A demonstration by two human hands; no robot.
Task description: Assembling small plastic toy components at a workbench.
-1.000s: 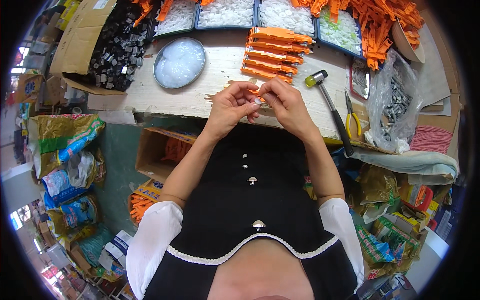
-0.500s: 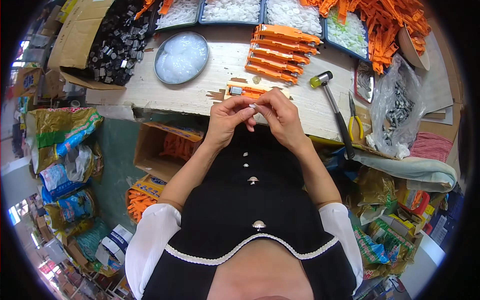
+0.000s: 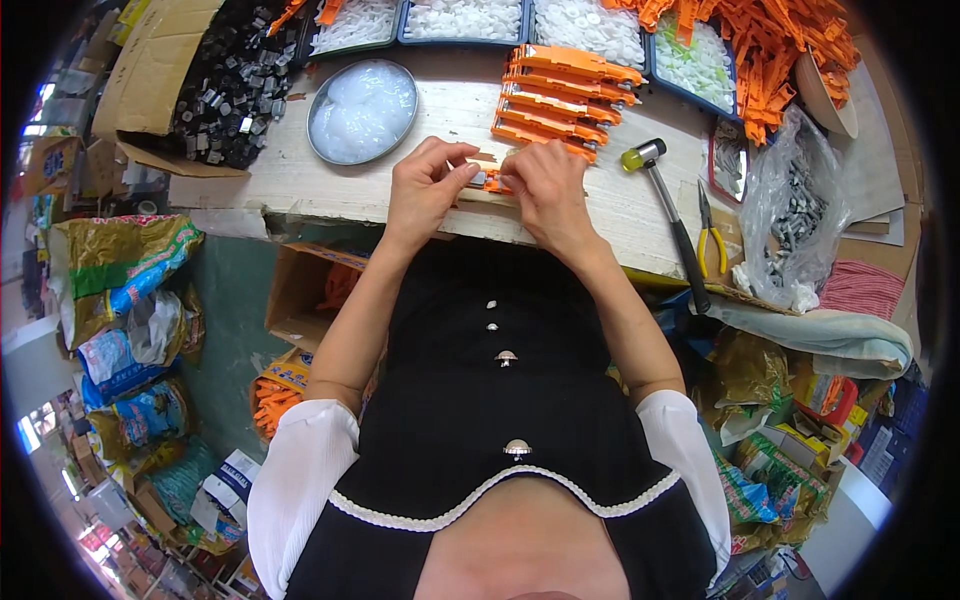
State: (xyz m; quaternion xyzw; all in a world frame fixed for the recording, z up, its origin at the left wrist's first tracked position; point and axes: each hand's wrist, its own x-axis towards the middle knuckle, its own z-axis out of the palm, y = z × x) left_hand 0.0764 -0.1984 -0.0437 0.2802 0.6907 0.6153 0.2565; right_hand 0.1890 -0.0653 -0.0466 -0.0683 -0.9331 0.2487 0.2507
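On the bench close to my body lies an orange plastic housing [image 3: 493, 181], with a silvery motor [image 3: 477, 179] at its left end. My left hand [image 3: 425, 195] is beside that end, thumb near the motor and index finger a little apart from it. My right hand [image 3: 550, 195] has its curled fingertips pressed together over the housing's right part. Those fingers hide most of the housing and whatever small piece they may pinch. Farther off, several similar orange housings [image 3: 560, 95] lie in a row behind my right hand.
A round dish of clear whitish jelly [image 3: 362, 112] stands at left, near a box of dark metal parts [image 3: 235, 95]. Trays of white pieces [image 3: 465, 20] line the back. A hammer [image 3: 668, 205] and yellow-handled pliers [image 3: 712, 240] lie at right, near a plastic bag [image 3: 795, 220].
Both hands have moved away from my body and apart, from above the bench edge to the housing. The small white piece pinched between them before is now out of sight.
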